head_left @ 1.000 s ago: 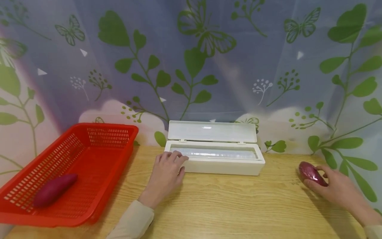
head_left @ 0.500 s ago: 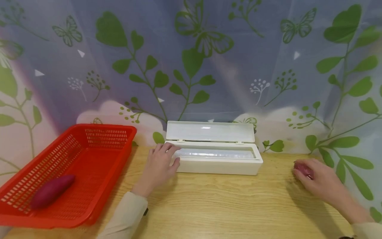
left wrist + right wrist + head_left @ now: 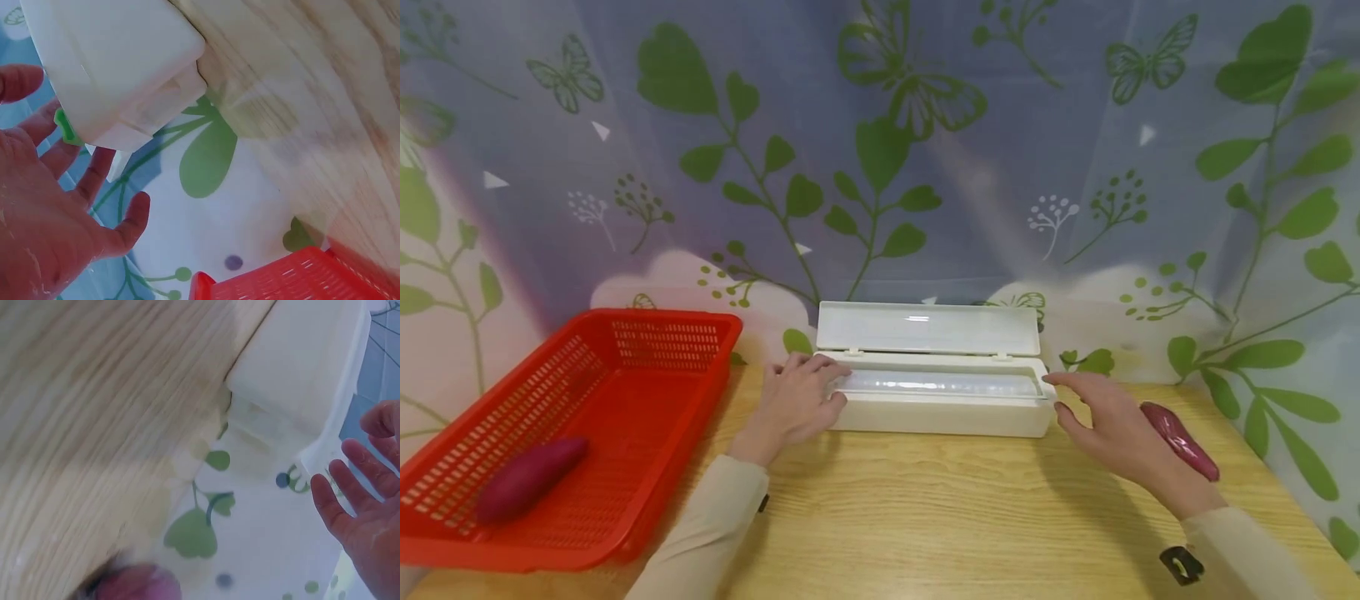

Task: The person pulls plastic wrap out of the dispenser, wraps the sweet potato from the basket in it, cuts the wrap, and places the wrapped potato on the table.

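Observation:
A white cling film dispenser [image 3: 940, 418] stands against the curtain, its lid [image 3: 928, 327] tipped up and back. Inside lies a clear roll of film [image 3: 940, 383]. At the dispenser's left end, my left hand [image 3: 793, 402] rests its loosely bent fingers near the top edge; a small green piece [image 3: 67, 128] shows there in the left wrist view. My right hand [image 3: 1112, 425] is at the right end, fingers spread and fingertips right at the corner, holding nothing. Right of it, a purple sweet potato [image 3: 1180, 442] with a shiny wrapping lies on the table.
On the left stands a red plastic basket [image 3: 662, 483] with slotted walls. In it lies another purple sweet potato [image 3: 531, 481]. A patterned curtain [image 3: 970, 167] hangs behind the wooden table [image 3: 925, 508].
My right hand has let go of the wrapped sweet potato, leaving it at the right, and moved left to the dispenser. My left hand has shifted slightly left along the dispenser's end.

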The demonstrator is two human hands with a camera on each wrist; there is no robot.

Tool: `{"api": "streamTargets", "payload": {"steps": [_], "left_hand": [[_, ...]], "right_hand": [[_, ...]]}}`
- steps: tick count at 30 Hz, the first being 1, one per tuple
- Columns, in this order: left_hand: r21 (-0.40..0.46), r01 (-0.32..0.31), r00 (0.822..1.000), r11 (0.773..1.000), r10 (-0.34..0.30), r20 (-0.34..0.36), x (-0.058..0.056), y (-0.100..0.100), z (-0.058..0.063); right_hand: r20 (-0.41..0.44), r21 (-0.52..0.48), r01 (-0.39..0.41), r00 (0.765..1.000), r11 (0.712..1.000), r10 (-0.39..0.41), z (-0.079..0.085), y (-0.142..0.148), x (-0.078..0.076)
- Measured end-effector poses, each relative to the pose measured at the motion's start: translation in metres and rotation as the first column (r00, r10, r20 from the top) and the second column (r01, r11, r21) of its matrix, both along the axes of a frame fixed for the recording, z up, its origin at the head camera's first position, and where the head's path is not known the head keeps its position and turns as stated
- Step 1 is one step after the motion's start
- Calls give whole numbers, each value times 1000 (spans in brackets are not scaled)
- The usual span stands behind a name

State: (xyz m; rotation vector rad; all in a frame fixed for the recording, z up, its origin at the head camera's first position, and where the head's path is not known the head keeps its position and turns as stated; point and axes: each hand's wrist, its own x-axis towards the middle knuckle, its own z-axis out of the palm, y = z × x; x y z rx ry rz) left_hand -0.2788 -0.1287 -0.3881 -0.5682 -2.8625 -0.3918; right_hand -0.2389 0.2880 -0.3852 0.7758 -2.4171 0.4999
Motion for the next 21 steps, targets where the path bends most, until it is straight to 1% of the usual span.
{"api": "streamTargets", "payload": {"steps": [2,4,8,10,13,16,19,21], "left_hand": [[-8,-4,1000,1000,4,21,-2,-1,0],[-5,-8,999,1000,8,47,-5,-3,1],[46,-15,996,999,11,85,-10,-5,0],[84,-23,994,996,14,108,-12,-6,-1],[161,-32,990,986,10,139,-14,-7,-3],[236,-36,989,971,2,145,-16,-7,-4],[278,-44,991,960,7,133,-19,-7,-5],[299,-44,994,953,14,104,-21,-7,-5]], "right_hand": [[33,-6,-1,999,1000,1,-1,-5,-5],[89,-9,6,996,1000,-5,-2,-10,-10],[207,3,21,978,1000,-22,-4,-17,-22],[246,-1,21,969,1000,-20,-4,-20,-27],[255,-10,34,966,999,-31,-4,-23,-33],[256,-17,65,965,998,-58,-3,-25,-38],[263,-3,87,961,996,-83,-2,-27,-45],[265,6,88,960,996,-87,0,-28,-48]]}}
